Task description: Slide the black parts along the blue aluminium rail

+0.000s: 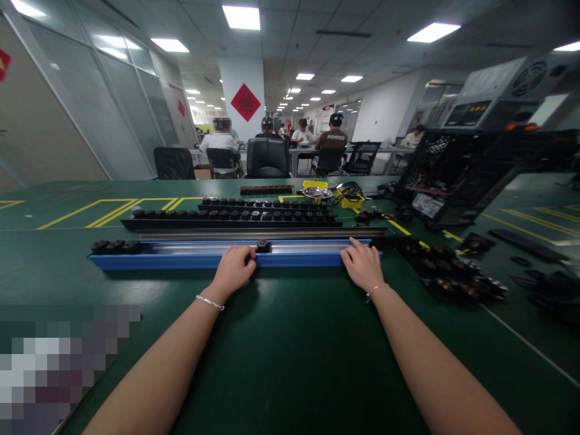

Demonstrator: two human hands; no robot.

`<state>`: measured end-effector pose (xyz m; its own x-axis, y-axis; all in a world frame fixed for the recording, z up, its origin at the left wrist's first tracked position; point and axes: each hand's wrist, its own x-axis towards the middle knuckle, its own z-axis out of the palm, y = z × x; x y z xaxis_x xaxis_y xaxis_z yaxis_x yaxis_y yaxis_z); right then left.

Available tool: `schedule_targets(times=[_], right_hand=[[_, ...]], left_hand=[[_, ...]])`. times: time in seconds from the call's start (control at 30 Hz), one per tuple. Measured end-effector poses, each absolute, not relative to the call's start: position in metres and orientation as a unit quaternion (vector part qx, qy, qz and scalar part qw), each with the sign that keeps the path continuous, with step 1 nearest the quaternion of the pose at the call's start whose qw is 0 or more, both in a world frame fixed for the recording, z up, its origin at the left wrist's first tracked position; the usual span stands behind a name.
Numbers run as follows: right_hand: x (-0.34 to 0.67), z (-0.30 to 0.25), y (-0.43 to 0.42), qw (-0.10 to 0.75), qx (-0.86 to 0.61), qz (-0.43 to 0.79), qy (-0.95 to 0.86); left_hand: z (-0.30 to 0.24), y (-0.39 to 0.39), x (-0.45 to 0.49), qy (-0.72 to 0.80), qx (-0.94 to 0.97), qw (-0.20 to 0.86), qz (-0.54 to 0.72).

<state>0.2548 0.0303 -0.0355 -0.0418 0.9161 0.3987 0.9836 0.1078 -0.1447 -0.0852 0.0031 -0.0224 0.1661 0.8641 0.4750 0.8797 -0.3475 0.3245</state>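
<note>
A long blue rail (290,260) with a shiny metal inner channel lies across the green table in front of me. My left hand (234,269) is over its front edge near the middle, fingers curled and closed on the rail. Just right of those fingertips, a small black block (263,245) sits in the channel. My right hand (362,264) grips the rail near its right end, with the index finger stretched over the top. Several black knob-like parts (115,246) stand in the channel's left end. The undersides of both hands are hidden.
Behind the rail lie black strips (231,223) lined with black parts, and a metal bar (272,234). A metal dish (317,193) and cables (351,191) sit farther back. On the right are more black parts (457,272) and an open computer case (446,175). People sit beyond the table.
</note>
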Motion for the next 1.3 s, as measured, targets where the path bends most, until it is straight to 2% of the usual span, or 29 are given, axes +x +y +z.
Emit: schedule_targets(times=[0.57,1.3], right_hand=[[0.2542,-0.0366,0.0304,0.205,-0.663,-0.091,-0.714],[0.2517,-0.0371,0.0302,0.217,-0.665,-0.092,-0.709]], left_hand=[[-0.0148,-0.0011,-0.0802,-0.58,-0.769,-0.031,-0.267],[-0.0174,0.0004,-0.0806,-0.566,-0.794,-0.03,-0.222]])
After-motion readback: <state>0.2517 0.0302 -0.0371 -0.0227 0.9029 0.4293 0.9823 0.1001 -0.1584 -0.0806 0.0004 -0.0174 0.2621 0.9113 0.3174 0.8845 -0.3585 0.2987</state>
